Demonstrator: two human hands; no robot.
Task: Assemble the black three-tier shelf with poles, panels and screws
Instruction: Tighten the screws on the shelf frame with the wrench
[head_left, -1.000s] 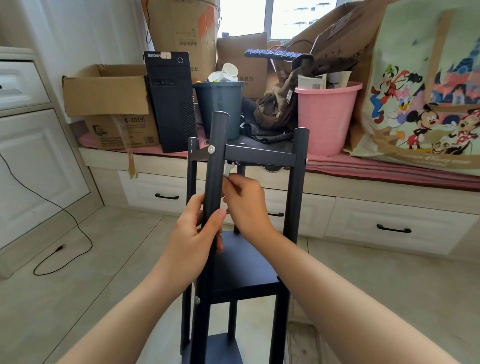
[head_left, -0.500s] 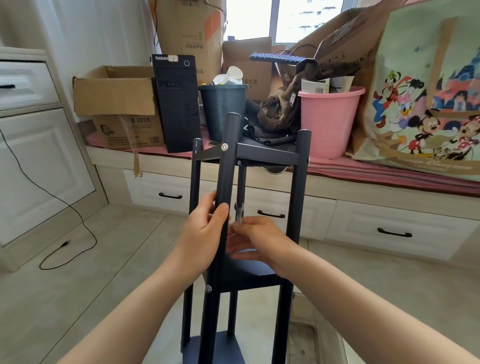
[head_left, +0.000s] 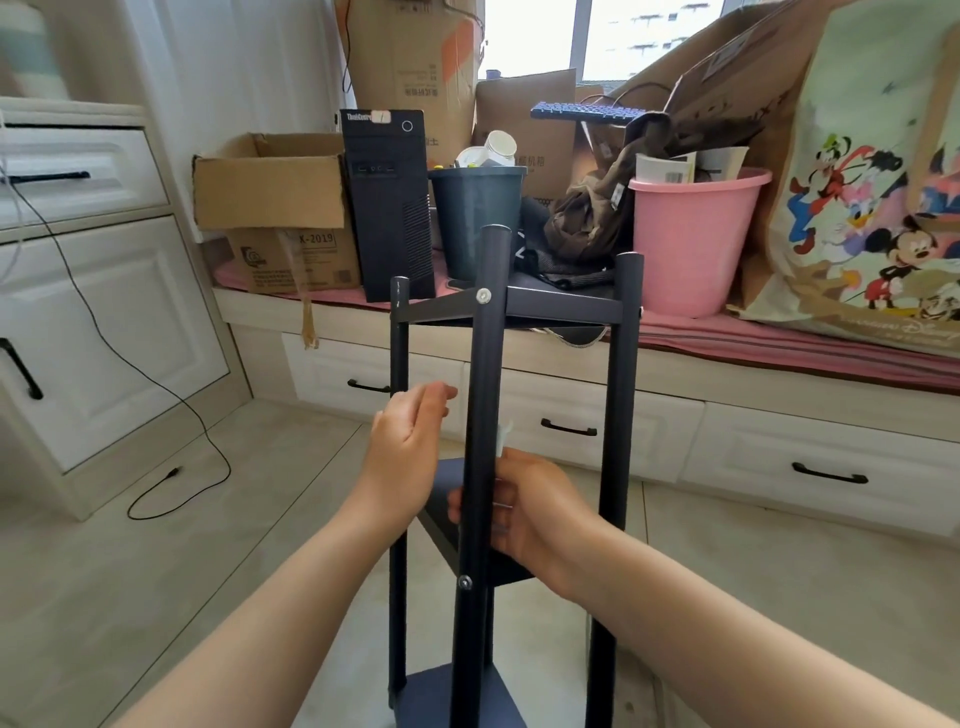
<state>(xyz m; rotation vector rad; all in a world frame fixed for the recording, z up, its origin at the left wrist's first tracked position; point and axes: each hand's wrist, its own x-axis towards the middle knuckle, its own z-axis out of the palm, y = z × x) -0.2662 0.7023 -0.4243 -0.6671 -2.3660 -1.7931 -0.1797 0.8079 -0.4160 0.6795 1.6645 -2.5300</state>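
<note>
A black three-tier shelf (head_left: 511, 312) stands upright on the floor at centre frame, its long axis running from six to twelve o'clock, top panel uppermost. The nearest pole (head_left: 480, 441) leans slightly. The left hand (head_left: 408, 452), at nine o'clock of that pole, hangs free with fingers loosely curled. The right hand (head_left: 524, 512) curls around the pole while holding a small pale tool (head_left: 503, 441). Risk: with only one hand steadying it, the tall frame could tip.
</note>
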